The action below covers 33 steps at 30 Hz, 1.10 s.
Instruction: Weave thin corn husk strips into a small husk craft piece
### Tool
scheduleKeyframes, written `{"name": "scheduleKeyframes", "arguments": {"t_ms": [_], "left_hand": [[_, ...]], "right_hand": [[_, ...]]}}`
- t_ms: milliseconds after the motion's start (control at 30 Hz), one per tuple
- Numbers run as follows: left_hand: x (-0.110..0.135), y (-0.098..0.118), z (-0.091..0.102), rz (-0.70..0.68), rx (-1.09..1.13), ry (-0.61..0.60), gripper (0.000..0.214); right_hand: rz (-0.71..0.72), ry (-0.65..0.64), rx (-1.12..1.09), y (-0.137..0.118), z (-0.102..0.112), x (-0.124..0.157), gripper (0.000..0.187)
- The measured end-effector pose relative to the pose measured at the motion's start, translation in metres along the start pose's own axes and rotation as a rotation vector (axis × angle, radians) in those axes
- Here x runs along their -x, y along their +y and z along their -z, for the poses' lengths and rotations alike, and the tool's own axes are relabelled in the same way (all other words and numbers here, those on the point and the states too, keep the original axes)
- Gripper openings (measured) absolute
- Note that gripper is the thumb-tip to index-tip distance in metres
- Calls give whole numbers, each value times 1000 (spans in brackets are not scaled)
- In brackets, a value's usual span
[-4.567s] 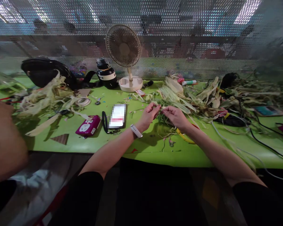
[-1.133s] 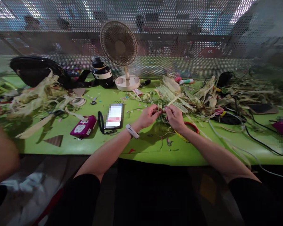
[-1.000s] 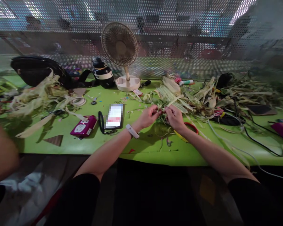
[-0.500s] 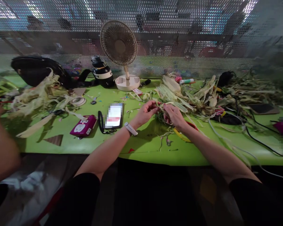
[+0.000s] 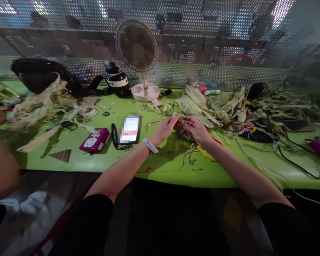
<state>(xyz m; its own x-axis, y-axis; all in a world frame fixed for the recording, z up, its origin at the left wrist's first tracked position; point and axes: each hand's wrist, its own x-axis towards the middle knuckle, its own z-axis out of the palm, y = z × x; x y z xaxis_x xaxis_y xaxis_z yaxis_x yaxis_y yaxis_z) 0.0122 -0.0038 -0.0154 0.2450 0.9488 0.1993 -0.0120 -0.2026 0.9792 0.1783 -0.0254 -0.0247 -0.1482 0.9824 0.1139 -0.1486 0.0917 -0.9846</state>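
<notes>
My left hand (image 5: pixel 166 128), with a pale watch band (image 5: pixel 150 145) at the wrist, is closed in a pinch on a thin corn husk strip (image 5: pixel 179 116). Close on its right, my right hand (image 5: pixel 198 132) has its thumb and fingers pinched at the same strip. Below and between the hands is a dark tangle with some red in it, partly hidden by the fingers. Pale corn husks (image 5: pixel 193 103) lie heaped just beyond my hands. A yellow-handled tool (image 5: pixel 206 153) lies under my right forearm, mostly covered.
On the green table (image 5: pixel 101 165) stand a fan (image 5: pixel 146 93) and a black bottle (image 5: pixel 117 83). A phone (image 5: pixel 129 129), a purple pouch (image 5: pixel 95 140) and a tape roll (image 5: pixel 89 111) lie left. Cables (image 5: pixel 290 156) run along the right. Another person's arm (image 5: pixel 2 160) is at far left.
My hands have parted slightly, and my right hand's fingers have loosened and spread a little. The view has shifted slightly.
</notes>
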Motion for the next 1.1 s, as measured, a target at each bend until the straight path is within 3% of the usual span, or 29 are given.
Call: {"name": "scheduleKeyframes", "arguments": {"t_ms": [133, 267, 333, 500, 600, 700, 800, 933, 1100], "left_hand": [[-3, -5, -2, 42, 42, -28, 35], [-6, -7, 0, 15, 84, 66, 29], [-7, -7, 0, 9, 85, 105, 25], [-9, -10, 2, -6, 33, 154, 20], [-9, -11, 4, -13, -26, 99, 22], [-8, -9, 5, -10, -70, -28, 24], [-6, -5, 4, -22, -50, -120, 22], [-4, -1, 1, -17, -18, -160, 18], [-1, -1, 1, 52, 77, -186, 13]], "right_hand": [[-21, -42, 94, 5, -3, 2, 47], [8, -43, 238, 9, 0, 3, 41], [96, -57, 379, 9, 3, 4, 34], [501, -112, 901, 5, 8, 8, 26], [612, -66, 1064, -1, 12, 8, 27], [686, 28, 1092, -6, 19, 3, 26], [696, 17, 1033, -9, 26, -4, 26], [589, -21, 943, -8, 29, -8, 26], [556, -13, 866, -10, 27, -8, 23]]}}
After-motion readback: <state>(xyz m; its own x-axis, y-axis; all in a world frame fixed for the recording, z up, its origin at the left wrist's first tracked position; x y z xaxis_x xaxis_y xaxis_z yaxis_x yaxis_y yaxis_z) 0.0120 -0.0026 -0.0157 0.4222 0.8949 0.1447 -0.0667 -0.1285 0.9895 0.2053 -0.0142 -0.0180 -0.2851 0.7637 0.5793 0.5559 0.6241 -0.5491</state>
